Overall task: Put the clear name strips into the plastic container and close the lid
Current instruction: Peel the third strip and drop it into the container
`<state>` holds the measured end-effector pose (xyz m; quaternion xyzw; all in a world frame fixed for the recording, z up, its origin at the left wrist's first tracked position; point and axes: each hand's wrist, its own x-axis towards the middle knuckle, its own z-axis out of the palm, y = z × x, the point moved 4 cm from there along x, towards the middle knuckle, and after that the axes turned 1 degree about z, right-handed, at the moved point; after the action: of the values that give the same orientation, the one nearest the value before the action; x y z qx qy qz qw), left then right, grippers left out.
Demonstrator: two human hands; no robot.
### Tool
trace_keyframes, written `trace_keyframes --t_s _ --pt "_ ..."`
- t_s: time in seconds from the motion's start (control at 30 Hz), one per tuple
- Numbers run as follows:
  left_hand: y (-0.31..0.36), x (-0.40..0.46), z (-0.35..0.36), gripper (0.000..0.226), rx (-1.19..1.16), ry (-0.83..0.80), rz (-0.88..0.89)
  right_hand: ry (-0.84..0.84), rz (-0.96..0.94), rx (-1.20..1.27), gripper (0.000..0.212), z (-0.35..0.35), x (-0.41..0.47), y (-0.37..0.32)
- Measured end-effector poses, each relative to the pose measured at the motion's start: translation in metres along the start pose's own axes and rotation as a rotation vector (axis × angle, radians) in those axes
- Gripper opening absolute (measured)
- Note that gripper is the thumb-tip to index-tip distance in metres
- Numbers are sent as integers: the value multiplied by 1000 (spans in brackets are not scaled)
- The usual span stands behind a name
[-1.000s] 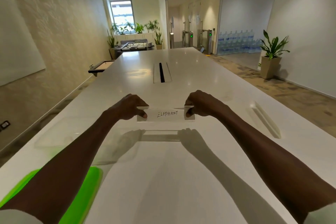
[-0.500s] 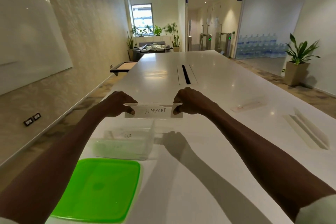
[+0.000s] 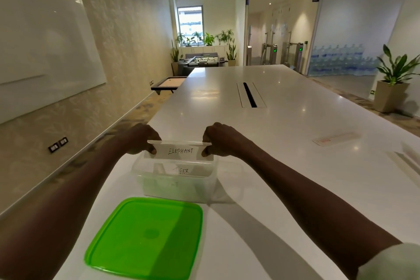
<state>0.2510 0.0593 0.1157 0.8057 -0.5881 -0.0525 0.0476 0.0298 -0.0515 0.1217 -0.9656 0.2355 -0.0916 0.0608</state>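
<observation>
A clear name strip marked "ELEPHANT" is pinched at its two ends, by the left hand at one end and by the right hand at the other, fingers curled around the ends. The strip is held level directly above the open plastic container, over its far rim. Inside the container a strip reading "TIGER" can be made out, with another below it whose writing is too faint to read. The green lid lies flat on the table just in front of the container, nearer the person. The container sits close to the table's left edge; to its right a wide stretch of white tabletop is open. Well to the right of the container, further clear strips lie near the table's right edge.
</observation>
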Motion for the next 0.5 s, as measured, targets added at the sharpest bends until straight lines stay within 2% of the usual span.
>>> trace_keyframes --t_s 0.23,0.43,0.5 --pt "-4 2 20 42 230 -103 -31 -131 6 -1 41 27 15 -13" --pt "1 5 36 40 255 -208 -34 -291 -13 -84 29 45 23 -20" --pt "0 6 41 40 257 -221 -28 -330 -28 -112 38 48 24 -23"
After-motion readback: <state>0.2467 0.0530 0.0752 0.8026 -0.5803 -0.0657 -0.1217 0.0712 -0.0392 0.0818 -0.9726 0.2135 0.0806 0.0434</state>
